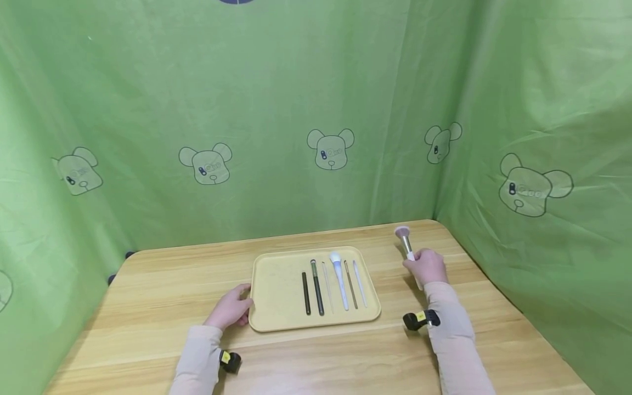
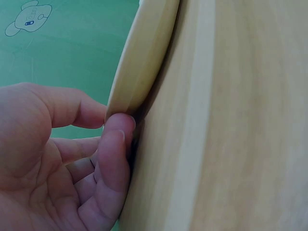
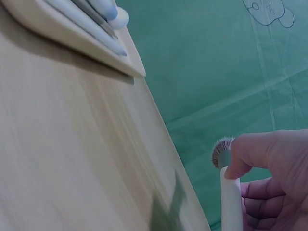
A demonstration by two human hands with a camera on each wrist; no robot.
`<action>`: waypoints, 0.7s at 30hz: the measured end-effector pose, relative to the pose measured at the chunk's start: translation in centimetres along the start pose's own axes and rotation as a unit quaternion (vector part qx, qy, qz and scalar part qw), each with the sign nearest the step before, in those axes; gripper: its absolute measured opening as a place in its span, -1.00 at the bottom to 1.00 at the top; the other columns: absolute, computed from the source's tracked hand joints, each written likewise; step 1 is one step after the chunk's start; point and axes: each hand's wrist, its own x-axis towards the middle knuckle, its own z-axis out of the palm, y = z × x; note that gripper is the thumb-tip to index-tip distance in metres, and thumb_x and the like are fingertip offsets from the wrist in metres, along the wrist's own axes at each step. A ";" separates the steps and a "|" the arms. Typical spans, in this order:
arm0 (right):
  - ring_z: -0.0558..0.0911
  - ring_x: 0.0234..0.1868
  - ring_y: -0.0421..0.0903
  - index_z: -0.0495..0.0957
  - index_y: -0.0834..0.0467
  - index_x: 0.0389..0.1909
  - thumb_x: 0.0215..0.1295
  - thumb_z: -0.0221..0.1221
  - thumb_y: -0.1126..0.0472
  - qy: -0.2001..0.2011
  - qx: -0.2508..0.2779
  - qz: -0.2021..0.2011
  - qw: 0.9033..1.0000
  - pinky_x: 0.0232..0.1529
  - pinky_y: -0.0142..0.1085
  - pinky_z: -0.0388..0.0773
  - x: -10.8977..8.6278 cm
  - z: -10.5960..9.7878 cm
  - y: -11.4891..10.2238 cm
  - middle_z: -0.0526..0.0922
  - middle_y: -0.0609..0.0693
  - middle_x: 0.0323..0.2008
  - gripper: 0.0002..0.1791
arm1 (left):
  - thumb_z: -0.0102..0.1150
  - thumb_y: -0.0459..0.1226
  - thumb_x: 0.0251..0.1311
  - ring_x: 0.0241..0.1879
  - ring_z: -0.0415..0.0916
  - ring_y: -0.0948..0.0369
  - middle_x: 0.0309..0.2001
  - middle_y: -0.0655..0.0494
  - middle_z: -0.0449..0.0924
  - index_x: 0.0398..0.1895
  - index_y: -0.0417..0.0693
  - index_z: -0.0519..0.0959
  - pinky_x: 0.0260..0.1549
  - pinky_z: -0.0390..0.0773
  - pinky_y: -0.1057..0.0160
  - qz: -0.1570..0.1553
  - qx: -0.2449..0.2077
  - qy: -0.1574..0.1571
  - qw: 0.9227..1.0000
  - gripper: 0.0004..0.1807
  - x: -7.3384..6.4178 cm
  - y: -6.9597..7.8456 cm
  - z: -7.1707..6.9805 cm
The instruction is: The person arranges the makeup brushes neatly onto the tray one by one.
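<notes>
One purple-headed brush (image 1: 404,237) — pinched between right fingers (image 3: 244,154); left fingers (image 2: 112,161) curled, pinching tray rim (image 2: 144,53)

Light wood-grain table (image 1: 163,299), rounded far corners, shallow yellow tray (image 1: 275,291) resting on top

Smooth green hanging sheets (image 1: 276,82) with outlined bear faces (image 1: 331,156) rise behind — and beside — a pale brown, round-cornered wooden table (image 1: 345,362).

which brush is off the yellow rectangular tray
The white-handled brush with the flared mauve bristle head, gripped by the right hand; the six other slim tools all lie on the yellow rectangular tray.
</notes>
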 end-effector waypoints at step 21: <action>0.54 -0.48 -0.03 0.55 0.32 -0.39 0.05 0.26 0.21 -0.032 0.011 -0.042 0.999 -0.48 -0.30 0.49 -1.3 1.2 -4.6 0.62 0.15 -0.48 -0.77 | 0.02 -0.36 0.20 -0.68 0.41 0.22 -0.60 0.02 0.48 0.40 -0.27 0.25 -0.67 0.55 0.32 0.000 -0.002 -0.001 1.000 -0.36 -0.2 0.1 0.0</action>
